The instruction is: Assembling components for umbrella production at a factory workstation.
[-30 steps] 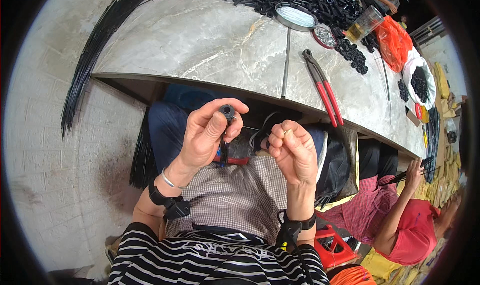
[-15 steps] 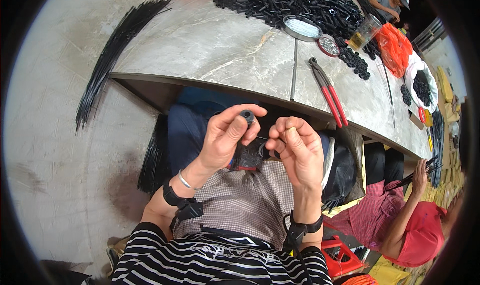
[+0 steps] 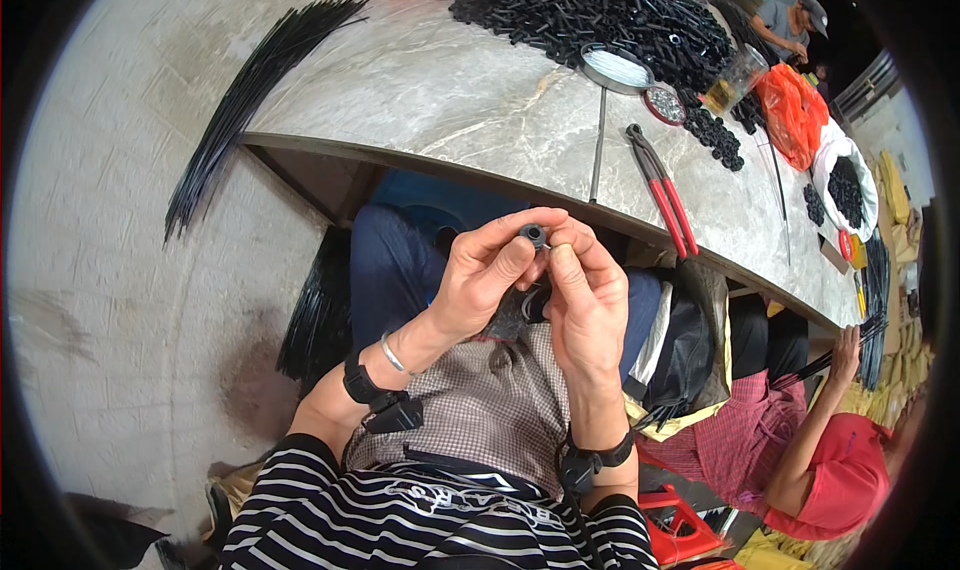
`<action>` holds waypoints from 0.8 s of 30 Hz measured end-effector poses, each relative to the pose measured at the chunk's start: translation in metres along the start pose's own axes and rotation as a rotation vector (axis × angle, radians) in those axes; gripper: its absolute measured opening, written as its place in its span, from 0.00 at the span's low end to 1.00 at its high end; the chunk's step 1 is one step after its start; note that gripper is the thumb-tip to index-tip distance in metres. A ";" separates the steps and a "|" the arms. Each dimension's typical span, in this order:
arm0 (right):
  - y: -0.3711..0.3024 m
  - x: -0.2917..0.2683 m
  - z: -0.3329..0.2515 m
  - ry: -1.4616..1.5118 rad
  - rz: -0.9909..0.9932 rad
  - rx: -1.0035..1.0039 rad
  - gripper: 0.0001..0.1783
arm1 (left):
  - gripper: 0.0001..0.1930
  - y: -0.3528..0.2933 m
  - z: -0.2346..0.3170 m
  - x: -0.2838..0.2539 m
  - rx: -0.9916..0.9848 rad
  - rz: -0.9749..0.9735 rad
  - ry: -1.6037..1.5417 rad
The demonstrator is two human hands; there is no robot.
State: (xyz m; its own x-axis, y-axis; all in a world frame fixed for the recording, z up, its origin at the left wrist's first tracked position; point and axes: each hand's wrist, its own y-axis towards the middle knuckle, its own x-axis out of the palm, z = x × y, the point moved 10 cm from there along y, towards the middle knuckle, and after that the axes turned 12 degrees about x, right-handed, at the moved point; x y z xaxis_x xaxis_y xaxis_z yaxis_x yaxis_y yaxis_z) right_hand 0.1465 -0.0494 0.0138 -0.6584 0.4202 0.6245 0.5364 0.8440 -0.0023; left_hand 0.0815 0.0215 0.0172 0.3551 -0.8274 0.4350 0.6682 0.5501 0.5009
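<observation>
Between thumb and forefinger, my left hand (image 3: pixel 482 282) grips a small black tubular fitting (image 3: pixel 532 235), its round open end facing up. My right hand (image 3: pixel 588 305) is closed in a pinch right beside the fitting. Something tiny and pale shows at its fingertips, too small to make out. Both hands are held over my lap, just off the near edge of the grey marbled table (image 3: pixel 480 120). Across the table lies a big heap of black plastic fittings (image 3: pixel 610 20).
Red-handled pliers (image 3: pixel 664 195), a round dish with a rod (image 3: pixel 617 70) and a small red-rimmed dish of metal bits (image 3: pixel 664 105) lie on the table. Black rods (image 3: pixel 250 110) overhang its left end. At the right sits a co-worker in a red cap (image 3: pixel 830 475).
My right hand has come in to the left, and its fingertips now meet the fitting in my left hand. My left hand has shifted slightly right with the fitting.
</observation>
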 end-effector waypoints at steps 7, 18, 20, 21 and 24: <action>-0.002 0.007 -0.001 -0.015 0.004 0.014 0.07 | 0.20 -0.001 0.003 -0.003 0.042 0.047 -0.043; -0.001 0.011 0.004 -0.047 0.008 0.046 0.07 | 0.20 -0.003 0.005 -0.008 0.054 0.048 -0.045; -0.002 0.011 0.004 -0.051 0.011 0.051 0.07 | 0.22 -0.003 0.006 -0.009 0.044 0.035 -0.026; -0.002 0.011 0.004 -0.055 0.015 0.052 0.07 | 0.25 -0.003 0.005 -0.009 0.035 0.020 -0.008; -0.002 0.011 0.005 -0.063 0.029 0.065 0.07 | 0.25 -0.003 0.007 -0.009 0.053 0.030 -0.003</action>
State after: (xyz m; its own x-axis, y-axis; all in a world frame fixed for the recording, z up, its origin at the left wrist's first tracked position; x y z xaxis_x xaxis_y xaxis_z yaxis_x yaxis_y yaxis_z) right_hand 0.1358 -0.0448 0.0164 -0.6761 0.4627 0.5734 0.5216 0.8502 -0.0711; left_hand 0.0722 0.0280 0.0170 0.3728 -0.8102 0.4523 0.6219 0.5799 0.5263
